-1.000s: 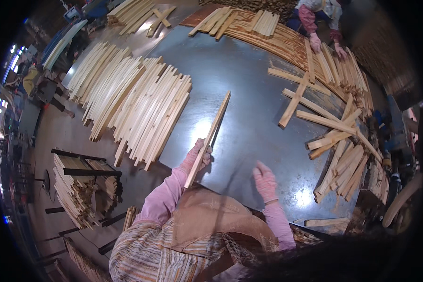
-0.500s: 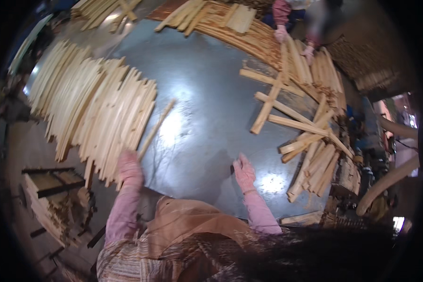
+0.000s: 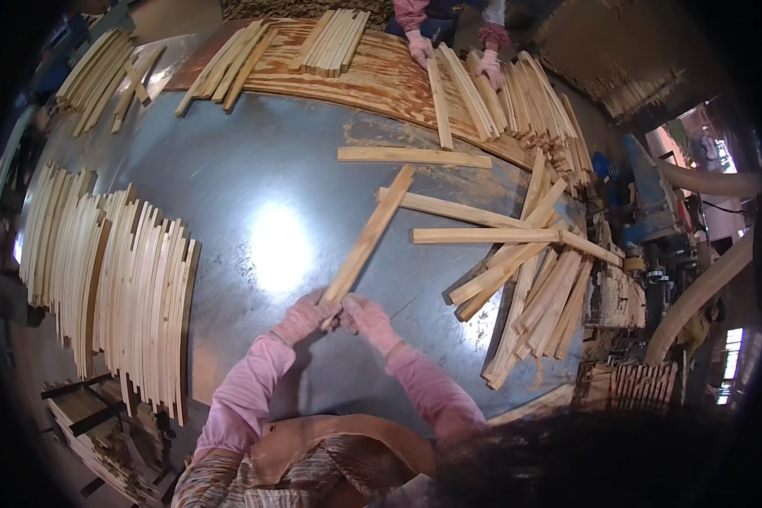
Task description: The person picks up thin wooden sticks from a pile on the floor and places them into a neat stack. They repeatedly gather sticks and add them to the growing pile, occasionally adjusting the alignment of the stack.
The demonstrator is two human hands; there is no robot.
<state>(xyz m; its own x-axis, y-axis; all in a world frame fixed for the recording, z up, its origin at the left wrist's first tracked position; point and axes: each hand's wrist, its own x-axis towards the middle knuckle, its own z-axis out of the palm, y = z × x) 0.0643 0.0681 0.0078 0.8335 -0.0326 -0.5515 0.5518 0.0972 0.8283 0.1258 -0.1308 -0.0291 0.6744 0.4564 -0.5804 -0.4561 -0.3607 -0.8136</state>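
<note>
Close in front of me, both pink-gloved hands meet at the near end of a long wooden strip (image 3: pixel 370 230). My left hand (image 3: pixel 303 317) is closed round it from the left. On the other side, my right hand (image 3: pixel 368 322) presses against the same end, its fingers partly hidden by the wood. The strip slants away to the far right over the grey metal table (image 3: pixel 229 178), and its far tip reaches the loose strips. Left of my hands lies a broad row of strips (image 3: pixel 144 296), side by side, overhanging the near table edge.
Crossed loose strips (image 3: pixel 483 235) and a pile (image 3: pixel 554 309) lie at the right. Beyond, a co-worker's gloved hands (image 3: pixel 419 49) handle strips on a reddish wooden board (image 3: pixel 288 63). More strips lie far left. A bent hose (image 3: pixel 703 296) and machinery stand at the right edge.
My left hand has left the row of strips and come right; my right hand, open before, has closed in beside it on a strip. The view has turned right.
</note>
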